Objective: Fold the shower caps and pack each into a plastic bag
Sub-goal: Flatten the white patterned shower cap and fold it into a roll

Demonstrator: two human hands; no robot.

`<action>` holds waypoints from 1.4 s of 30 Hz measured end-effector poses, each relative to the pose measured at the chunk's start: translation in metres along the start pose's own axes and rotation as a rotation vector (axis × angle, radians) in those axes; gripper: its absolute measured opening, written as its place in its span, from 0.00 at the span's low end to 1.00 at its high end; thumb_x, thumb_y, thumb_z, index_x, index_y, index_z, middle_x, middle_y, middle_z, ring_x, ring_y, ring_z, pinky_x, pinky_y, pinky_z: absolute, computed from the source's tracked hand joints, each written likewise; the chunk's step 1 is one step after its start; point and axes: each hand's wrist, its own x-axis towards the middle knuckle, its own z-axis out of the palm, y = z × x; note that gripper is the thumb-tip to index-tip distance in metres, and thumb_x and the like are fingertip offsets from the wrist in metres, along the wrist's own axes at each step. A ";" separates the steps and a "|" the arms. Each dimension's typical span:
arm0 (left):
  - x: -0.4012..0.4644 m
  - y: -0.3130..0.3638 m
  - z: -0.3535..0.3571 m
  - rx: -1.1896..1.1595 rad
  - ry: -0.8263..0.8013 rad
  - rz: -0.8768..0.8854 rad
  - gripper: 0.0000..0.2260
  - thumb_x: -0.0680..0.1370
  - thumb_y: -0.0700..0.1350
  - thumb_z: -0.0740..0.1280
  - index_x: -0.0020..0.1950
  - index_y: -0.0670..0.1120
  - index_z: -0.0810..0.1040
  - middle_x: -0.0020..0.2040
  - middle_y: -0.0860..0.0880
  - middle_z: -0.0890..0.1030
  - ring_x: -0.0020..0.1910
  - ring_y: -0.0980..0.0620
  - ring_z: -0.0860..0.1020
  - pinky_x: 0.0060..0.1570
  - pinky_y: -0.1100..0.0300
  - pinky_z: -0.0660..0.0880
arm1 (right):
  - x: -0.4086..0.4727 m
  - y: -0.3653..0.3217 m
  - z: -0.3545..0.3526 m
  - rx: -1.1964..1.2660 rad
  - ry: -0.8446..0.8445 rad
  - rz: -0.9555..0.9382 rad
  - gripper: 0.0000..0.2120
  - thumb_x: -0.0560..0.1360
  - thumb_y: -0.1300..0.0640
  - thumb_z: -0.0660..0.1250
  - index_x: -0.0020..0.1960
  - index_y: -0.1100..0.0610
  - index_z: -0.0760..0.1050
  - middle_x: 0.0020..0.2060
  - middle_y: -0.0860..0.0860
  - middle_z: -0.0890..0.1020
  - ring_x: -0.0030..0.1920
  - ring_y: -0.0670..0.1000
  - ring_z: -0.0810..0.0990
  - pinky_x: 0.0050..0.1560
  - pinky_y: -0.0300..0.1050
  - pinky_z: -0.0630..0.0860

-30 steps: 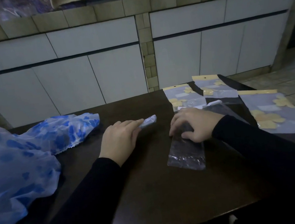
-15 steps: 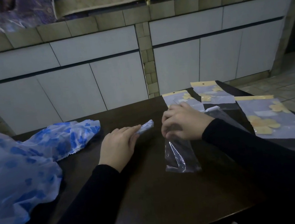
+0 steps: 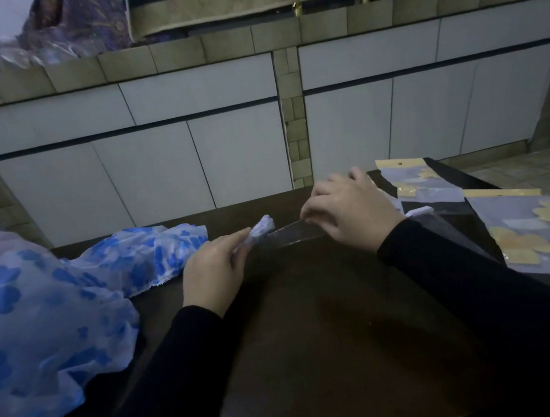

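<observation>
Folded cap (image 3: 262, 229): a small blue-and-white bundle, pinched at its near end by the left hand (image 3: 215, 272), its far end lifted off the worktop (image 3: 331, 322) and aimed at the bag's mouth.
Bag (image 3: 295, 231): clear film, raised just beside the cap; the right hand (image 3: 349, 213) pinches its edge with curled fingers, the rest of it hidden under the palm.
How the cap handles: it looks very light, soft and springy, so the folds probably open if the pinch loosens. Best held across the folded stack near its rear, leaving the tip free to enter.
How the bag handles: thin, limp, likely slippery and clingy. The mouth probably needs one layer drawn up by its lip; whether it is open now I cannot tell.
Risk: the bundle may bunch at the mouth or unroll halfway in.
Loose caps (image 3: 39, 321): a heap of blue-flowered film on the left of the worktop, not yet folded.
Packed bags (image 3: 523, 231): flat packs with yellow headers, on the right, well apart from the hands.
</observation>
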 end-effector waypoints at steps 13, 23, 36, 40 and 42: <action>0.001 -0.016 -0.009 -0.075 -0.099 0.084 0.14 0.78 0.45 0.68 0.63 0.52 0.79 0.56 0.53 0.82 0.55 0.55 0.79 0.57 0.56 0.76 | -0.004 -0.038 0.029 0.343 -0.413 0.202 0.12 0.77 0.46 0.64 0.58 0.49 0.76 0.57 0.46 0.75 0.55 0.46 0.74 0.59 0.45 0.73; 0.005 -0.021 -0.006 0.003 -0.191 0.254 0.20 0.79 0.41 0.64 0.70 0.55 0.72 0.58 0.53 0.80 0.52 0.54 0.79 0.50 0.59 0.77 | 0.000 -0.038 0.061 0.478 -0.388 0.329 0.19 0.75 0.44 0.66 0.64 0.47 0.76 0.62 0.45 0.76 0.63 0.48 0.69 0.65 0.51 0.68; 0.008 -0.024 -0.013 0.147 -0.363 0.181 0.23 0.81 0.43 0.61 0.73 0.62 0.63 0.65 0.54 0.73 0.57 0.55 0.75 0.53 0.65 0.69 | -0.005 -0.032 0.068 0.672 -0.194 0.475 0.11 0.77 0.51 0.66 0.57 0.50 0.81 0.57 0.46 0.80 0.57 0.47 0.75 0.63 0.49 0.72; 0.006 -0.025 -0.011 0.140 -0.353 0.181 0.22 0.81 0.43 0.61 0.72 0.62 0.66 0.64 0.54 0.75 0.56 0.56 0.75 0.53 0.67 0.69 | -0.004 -0.033 0.069 0.459 -0.359 0.430 0.23 0.75 0.40 0.65 0.67 0.47 0.73 0.66 0.43 0.73 0.67 0.49 0.66 0.68 0.52 0.62; 0.005 -0.024 -0.011 0.130 -0.314 0.188 0.21 0.80 0.42 0.63 0.71 0.61 0.68 0.62 0.53 0.76 0.56 0.55 0.76 0.53 0.65 0.70 | -0.003 -0.033 0.070 0.457 -0.352 0.435 0.20 0.76 0.42 0.65 0.65 0.47 0.75 0.64 0.43 0.75 0.66 0.49 0.66 0.67 0.52 0.62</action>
